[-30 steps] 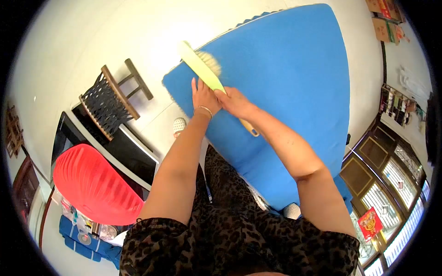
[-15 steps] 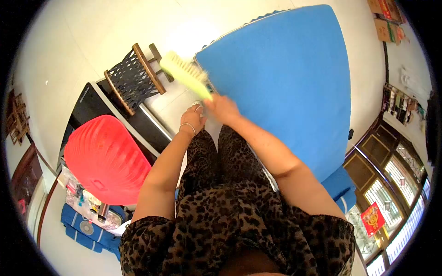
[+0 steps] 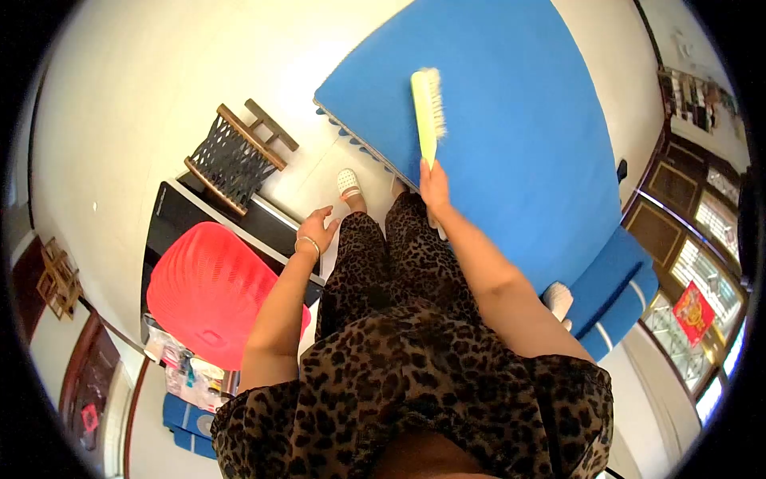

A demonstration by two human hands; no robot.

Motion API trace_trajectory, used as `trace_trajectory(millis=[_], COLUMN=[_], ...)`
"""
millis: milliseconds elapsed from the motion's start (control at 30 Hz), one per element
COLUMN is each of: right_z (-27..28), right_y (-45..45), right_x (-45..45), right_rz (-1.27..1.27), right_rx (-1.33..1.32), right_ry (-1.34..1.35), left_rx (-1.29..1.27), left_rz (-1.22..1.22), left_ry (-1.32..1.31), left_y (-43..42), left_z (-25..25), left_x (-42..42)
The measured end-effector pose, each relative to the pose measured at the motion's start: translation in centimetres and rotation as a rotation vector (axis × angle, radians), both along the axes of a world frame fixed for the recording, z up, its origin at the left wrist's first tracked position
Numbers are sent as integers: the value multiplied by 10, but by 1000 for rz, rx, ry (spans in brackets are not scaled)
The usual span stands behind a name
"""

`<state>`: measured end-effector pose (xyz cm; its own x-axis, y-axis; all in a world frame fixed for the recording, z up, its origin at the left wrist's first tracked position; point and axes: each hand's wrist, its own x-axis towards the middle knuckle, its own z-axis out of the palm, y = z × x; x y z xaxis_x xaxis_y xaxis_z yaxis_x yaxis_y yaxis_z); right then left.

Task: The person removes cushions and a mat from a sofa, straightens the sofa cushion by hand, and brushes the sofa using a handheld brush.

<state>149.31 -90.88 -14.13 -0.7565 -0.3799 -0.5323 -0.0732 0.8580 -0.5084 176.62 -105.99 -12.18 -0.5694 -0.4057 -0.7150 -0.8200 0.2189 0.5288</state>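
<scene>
My right hand (image 3: 435,188) is wrapped round the handle of a pale yellow-green brush (image 3: 425,116), whose light bristles face right. The brush is over the blue cloth-covered surface (image 3: 511,136), near its left part; whether the bristles touch the cloth I cannot tell. My left hand (image 3: 317,229), with a bracelet at the wrist, hangs free beside my leg with its fingers apart and nothing in it. It is nearest to the black box-like furniture and the red chair back.
A woven stool (image 3: 234,160) stands at the left beside a black glossy unit (image 3: 179,214). The red chair (image 3: 209,291) is at my lower left. A blue padded seat (image 3: 610,295) lies to the right. My foot in a white clog (image 3: 348,183) is on the floor.
The brush in my right hand has moved from beside the blue surface's left edge to over the cloth and turned more upright. My left hand has drawn away from my right hand.
</scene>
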Motion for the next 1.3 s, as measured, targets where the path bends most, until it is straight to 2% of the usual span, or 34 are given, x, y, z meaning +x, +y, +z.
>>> trace_trajectory(millis=[33,133,200,233,300,333,400,467,533,567,600,633,700,767,800,833,867,933,967,1033,1100,1133,1167,1200,1233,1267,1300], right_z=[-5,-10,0,4,18,26,28,33,52,65,36,66,72,29,50,17,40,18,-5,-27,-15,2,53,66,12,16,33], right_y=[-5,-5,-1,0,9,20,53,91,135,161,206,233,306,408,420,473,475,486,476,382,254,203,176,160,145,164,180], right_x=[3,49,66,69,66,70,82,76,61,51,54,39,35,44,36,38,30,25,35,61,100,124,132,149,193,197,176], right_rz=[-79,248,370,522,802,868,718,400,109,-27,-60,-128,-496,-693,-983,-1262,-1568,-2095,-2178,-2117,-1935,-1847,-1606,-1453,-1268,-1198,-889], right_rx=[44,226,205,251,322,294,138,31,-73,-54,-36,54,258,277,179,186,-110,-233,-318,-349,-220,-174,-267,-267,-273,-624,-524], right_ry=[-102,-170,-279,-386,-598,-600,-499,-583,-582,-498,-388,-227,-123,80,118,-35,7,-8,-174,-302,-412,-509,-646,-762,-928,-1227,-1223], left_rx=[34,120,172,196,189,183,245,210,203,197,193,153,163,160,167,172,176,234,249,224,106,102,79,56,58,62,25], left_rz=[23,78,120,131,47,0,58,47,58,35,9,-63,-137,-191,-199,-204,-208,-197,-206,-247,-301,-251,-212,-172,-128,-81,-81], left_ry=[0,-5,-20,-17,-85,-118,-105,-46,-74,-101,-124,-207,-264,-242,-205,-169,-135,1,8,56,115,143,179,217,223,227,177], left_y=[4,8,16,19,27,29,35,39,42,41,45,50,62,70,75,84,92,109,121,128,128,117,106,95,76,63,68], left_z=[-2,-11,-15,-15,-9,-6,-15,-6,-21,-25,-25,-5,11,3,5,9,11,13,28,49,62,52,52,53,46,42,68], left_x=[0,-6,-13,-14,-22,-24,-18,-21,-9,-5,-6,-21,-39,-50,-58,-71,-82,-103,-121,-149,-167,-167,-169,-172,-173,-171,-183])
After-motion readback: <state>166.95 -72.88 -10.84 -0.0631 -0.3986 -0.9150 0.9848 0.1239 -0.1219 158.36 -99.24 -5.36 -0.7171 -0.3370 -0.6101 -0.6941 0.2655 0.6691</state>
